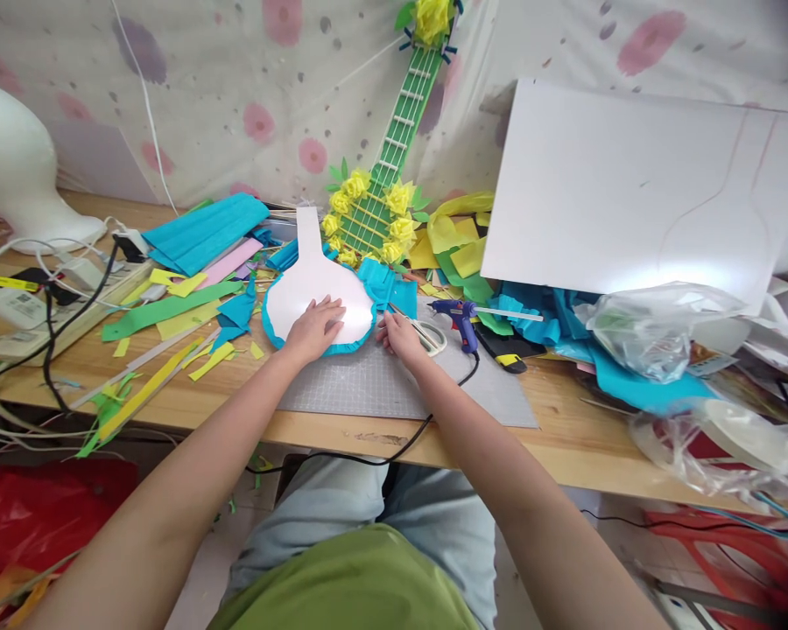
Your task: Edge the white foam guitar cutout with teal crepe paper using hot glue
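A flat white card cut-out [319, 282], rounded in the body with a straight narrow neck, lies partly over a grey gridded cutting mat [368, 391] on the wooden table [578, 446]. Puckered blue crepe paper edging [353, 347] borders its rounded body. The left hand [316, 328] rests on the card face, palm down, fingers extended and gripping nothing. The right hand [397, 335] sits just beside the body's right edge, fingers curled; whether they grip anything cannot be told. A dark blue plastic glue gun [458, 320] lies to its right. Behind stands 1 green stringed instrument model [394, 149], trimmed with crumpled yellow paper flowers [400, 199].
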`<state>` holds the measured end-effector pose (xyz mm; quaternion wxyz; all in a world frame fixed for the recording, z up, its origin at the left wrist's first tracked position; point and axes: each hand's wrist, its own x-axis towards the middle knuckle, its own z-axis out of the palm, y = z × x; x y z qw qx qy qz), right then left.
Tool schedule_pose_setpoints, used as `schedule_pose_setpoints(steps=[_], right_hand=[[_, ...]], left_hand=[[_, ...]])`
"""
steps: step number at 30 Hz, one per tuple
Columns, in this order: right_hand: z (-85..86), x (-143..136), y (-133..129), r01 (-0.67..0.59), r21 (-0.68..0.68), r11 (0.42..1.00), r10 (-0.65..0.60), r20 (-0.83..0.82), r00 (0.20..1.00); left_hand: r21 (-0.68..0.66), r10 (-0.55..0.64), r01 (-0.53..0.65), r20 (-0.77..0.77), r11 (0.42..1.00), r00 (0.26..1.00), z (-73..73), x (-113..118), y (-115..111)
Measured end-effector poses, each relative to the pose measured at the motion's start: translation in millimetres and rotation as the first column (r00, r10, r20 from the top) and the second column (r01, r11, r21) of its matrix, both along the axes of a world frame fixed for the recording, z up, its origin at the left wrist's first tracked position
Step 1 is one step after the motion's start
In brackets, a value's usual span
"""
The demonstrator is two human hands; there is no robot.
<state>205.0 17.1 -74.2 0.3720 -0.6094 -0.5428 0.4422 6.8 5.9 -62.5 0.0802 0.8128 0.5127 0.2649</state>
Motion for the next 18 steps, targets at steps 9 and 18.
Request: schedule_pose_setpoints(steps=[9,18], right_hand=[[7.4,-29,-6,0.095,0.127,0.987,-0.137,0.375,0.917],[2.4,-9,2,-0.032,0.049,0.998,0.025,0.136,0.99]], left_hand=[[-0.021,-0.006,0.005,-0.049,1.0,0.999,2.5,1,1],[-0.056,-0.033,0.031,-0.024,0.998,0.999,7.5,-1,0]])
